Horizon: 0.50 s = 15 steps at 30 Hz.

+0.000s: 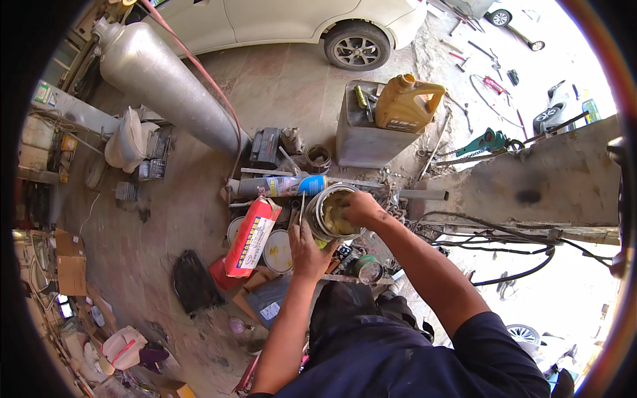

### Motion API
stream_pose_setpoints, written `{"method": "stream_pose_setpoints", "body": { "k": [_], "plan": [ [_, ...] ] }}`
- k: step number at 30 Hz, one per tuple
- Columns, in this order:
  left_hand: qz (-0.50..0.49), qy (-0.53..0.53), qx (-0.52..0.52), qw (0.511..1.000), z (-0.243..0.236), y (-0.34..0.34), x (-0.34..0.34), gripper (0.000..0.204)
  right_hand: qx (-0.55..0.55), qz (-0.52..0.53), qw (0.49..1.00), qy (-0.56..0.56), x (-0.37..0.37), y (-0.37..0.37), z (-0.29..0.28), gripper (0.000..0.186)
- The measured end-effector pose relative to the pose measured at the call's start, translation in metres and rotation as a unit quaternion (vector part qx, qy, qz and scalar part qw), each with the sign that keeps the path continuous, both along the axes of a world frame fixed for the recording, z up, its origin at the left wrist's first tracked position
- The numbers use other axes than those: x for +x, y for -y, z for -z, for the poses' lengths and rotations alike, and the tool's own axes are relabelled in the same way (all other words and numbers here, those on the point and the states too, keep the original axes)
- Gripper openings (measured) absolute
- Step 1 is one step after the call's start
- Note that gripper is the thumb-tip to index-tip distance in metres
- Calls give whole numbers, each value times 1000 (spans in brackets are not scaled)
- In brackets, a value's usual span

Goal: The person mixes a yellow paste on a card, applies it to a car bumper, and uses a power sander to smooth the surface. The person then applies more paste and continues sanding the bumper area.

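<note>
An open metal can with yellowish paste inside stands among the clutter in front of me. My right hand reaches over its right rim, fingers curled down into it; what they hold, if anything, is hidden. At the can's left side is my left hand, closed on a thin flat blade that points upward and shows nearly edge-on. A blue and grey spray can lies just beyond. To the left of my left hand leans a red and white package, with a round pale lid beside it.
A tan jug stands on a grey metal box. A large silver cylinder leans at the far left, with a red hose across it. Beyond is a white car. Black cables hang by a steel beam.
</note>
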<state>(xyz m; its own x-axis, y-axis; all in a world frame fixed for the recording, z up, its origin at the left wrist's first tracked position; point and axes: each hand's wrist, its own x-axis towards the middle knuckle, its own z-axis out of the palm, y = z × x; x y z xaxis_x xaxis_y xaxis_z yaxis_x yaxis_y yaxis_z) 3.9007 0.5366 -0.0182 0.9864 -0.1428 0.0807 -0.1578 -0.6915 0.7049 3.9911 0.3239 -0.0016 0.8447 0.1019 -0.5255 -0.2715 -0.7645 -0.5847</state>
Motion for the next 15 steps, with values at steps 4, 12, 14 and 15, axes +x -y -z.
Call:
{"method": "stream_pose_setpoints", "body": {
  "k": [4,12,14,15],
  "plan": [
    [-19,-30,-3,999,-8,0,-2,111,64,136,989,-10,-20,14,-31,45],
    [-127,48,-73,988,-29,-19,-20,48,252,159,951,78,-52,57,-17,40],
    [-146,75,-132,978,-28,-28,-22,35,252,163,948,101,-57,57,-22,39],
    [-173,46,-193,965,-40,-26,-23,33,253,163,947,113,-59,56,-26,38]
  ]
}}
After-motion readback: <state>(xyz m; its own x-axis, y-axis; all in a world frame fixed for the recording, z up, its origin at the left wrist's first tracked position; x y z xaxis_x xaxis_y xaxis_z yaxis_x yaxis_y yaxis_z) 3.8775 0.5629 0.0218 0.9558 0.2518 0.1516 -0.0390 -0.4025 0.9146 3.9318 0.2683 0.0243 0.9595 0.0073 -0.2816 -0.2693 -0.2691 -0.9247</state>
